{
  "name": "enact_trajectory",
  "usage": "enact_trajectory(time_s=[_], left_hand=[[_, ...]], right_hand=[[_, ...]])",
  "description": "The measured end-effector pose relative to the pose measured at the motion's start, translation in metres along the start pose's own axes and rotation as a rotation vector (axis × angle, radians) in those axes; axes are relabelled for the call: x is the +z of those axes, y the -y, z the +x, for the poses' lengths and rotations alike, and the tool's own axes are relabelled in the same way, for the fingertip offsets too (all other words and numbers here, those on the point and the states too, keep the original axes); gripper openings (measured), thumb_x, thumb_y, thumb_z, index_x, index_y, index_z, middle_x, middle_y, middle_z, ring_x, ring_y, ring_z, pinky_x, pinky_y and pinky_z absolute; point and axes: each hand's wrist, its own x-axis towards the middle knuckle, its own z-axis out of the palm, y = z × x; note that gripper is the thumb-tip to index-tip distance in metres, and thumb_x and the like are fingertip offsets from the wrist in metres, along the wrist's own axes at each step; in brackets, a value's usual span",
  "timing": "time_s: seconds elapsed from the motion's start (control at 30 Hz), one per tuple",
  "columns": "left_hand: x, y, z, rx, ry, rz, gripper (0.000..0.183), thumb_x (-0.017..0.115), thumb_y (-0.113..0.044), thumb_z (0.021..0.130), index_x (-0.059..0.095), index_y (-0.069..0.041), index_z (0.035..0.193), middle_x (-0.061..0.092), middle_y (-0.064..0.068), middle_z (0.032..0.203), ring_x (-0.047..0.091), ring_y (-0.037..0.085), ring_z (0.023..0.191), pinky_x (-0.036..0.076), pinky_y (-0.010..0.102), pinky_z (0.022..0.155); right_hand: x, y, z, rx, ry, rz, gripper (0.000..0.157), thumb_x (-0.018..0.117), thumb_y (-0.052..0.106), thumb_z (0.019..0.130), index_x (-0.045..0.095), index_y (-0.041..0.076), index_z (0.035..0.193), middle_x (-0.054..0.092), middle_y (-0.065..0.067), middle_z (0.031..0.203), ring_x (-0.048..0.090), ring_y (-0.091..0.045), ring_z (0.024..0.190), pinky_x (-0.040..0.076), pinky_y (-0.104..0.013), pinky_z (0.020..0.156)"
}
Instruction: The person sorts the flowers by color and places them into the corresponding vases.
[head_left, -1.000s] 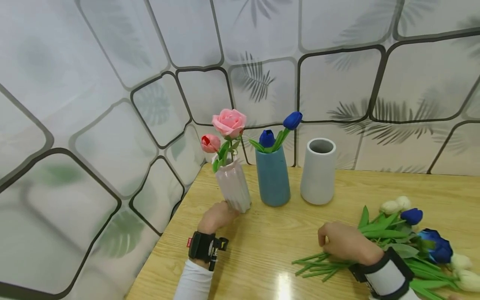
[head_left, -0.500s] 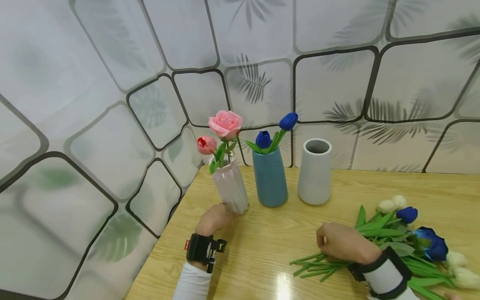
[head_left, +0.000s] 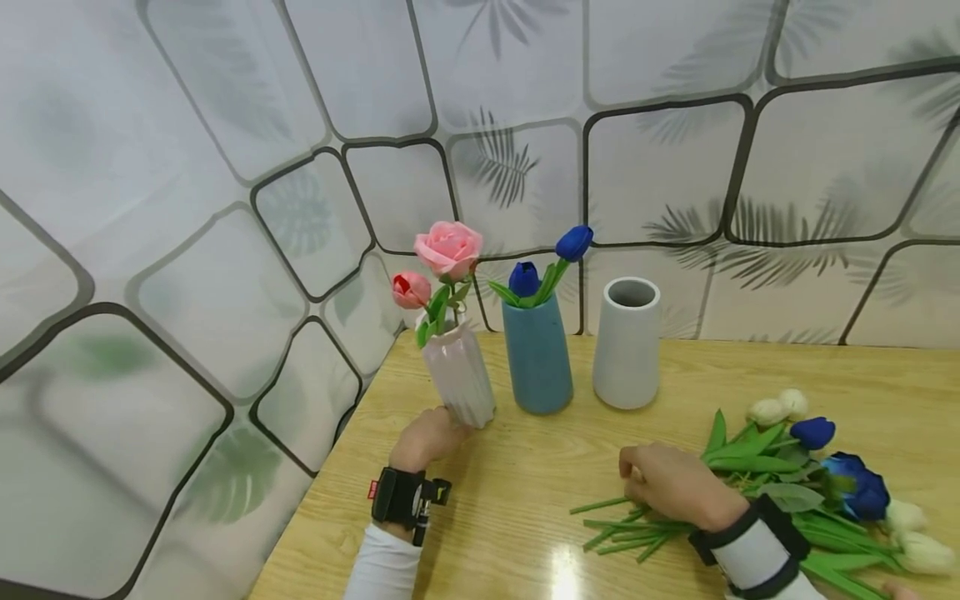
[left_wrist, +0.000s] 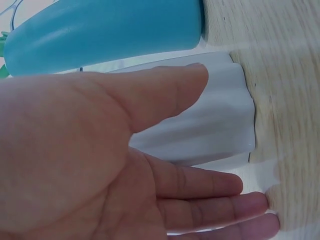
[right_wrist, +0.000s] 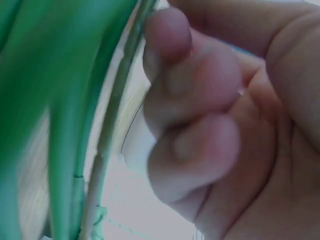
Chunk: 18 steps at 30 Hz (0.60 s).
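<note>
In the head view, my left hand (head_left: 431, 437) is by the foot of a pale ribbed vase (head_left: 459, 375) that holds a pink rose (head_left: 448, 250) and a pink tulip (head_left: 412, 290). The left wrist view shows its fingers (left_wrist: 215, 212) straight, with the thumb lying over the vase's side. My right hand (head_left: 678, 483) is over a pile of flowers, fingers curled. It pinches a flower stem (head_left: 600, 506), which lies apart from the other stems. In the right wrist view that stem (right_wrist: 112, 110) runs up past the curled fingertips; the pinch itself is partly out of frame.
A blue vase (head_left: 538, 358) with two blue tulips stands beside a white vase (head_left: 627, 346). Blue and white flowers (head_left: 862, 487) with green leaves (head_left: 750, 458) lie on the wooden table (head_left: 510, 517) at the right. A patterned curtain (head_left: 660, 175) borders the table behind.
My right hand has shifted a little left, and one stem end has slid left out of the bunch with it. The left hand stays by the pale vase. The head view has turned slightly.
</note>
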Motion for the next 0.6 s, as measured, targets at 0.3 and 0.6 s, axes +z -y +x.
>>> enact_trajectory(time_s=[0.3,0.6], left_hand=[[-0.0021,-0.0009,0.0003,-0.005,0.009,0.008,0.033,0.054,-0.037,0.101,0.067,-0.007,0.104,0.062,0.005,0.081,0.053,0.02,0.066,0.039,0.034,0.057],[0.0004,-0.0004,-0.0004,-0.022,0.012,0.029,0.031,0.058,-0.035,0.099,0.065,-0.006,0.096,0.06,0.005,0.077,0.052,0.02,0.064,0.039,0.033,0.055]], right_hand=[[0.0058,-0.0033,0.0012,-0.096,-0.083,-0.07,0.019,0.064,0.007,0.093,0.06,0.019,0.079,0.05,0.009,0.065,0.045,-0.007,0.058,0.04,-0.027,0.054],[0.0012,0.0004,-0.0006,0.01,0.009,-0.02,0.016,0.07,0.001,0.086,0.063,0.016,0.085,0.056,0.003,0.069,0.048,-0.014,0.058,0.04,-0.031,0.054]])
